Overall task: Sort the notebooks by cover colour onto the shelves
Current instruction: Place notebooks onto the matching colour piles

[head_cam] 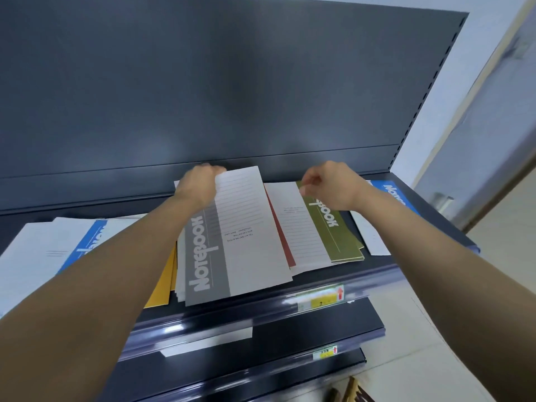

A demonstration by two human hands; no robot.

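Reaching along the top shelf, I have my left hand closed on the far edge of the grey notebook, which tops a stack at centre. My right hand pinches the far end of the olive notebook lying just right of it, over a red-edged one. Blue notebooks sit far left and far right, yellow beneath grey. I'd lift each cover cleanly, keeping the lower notebooks from dragging.
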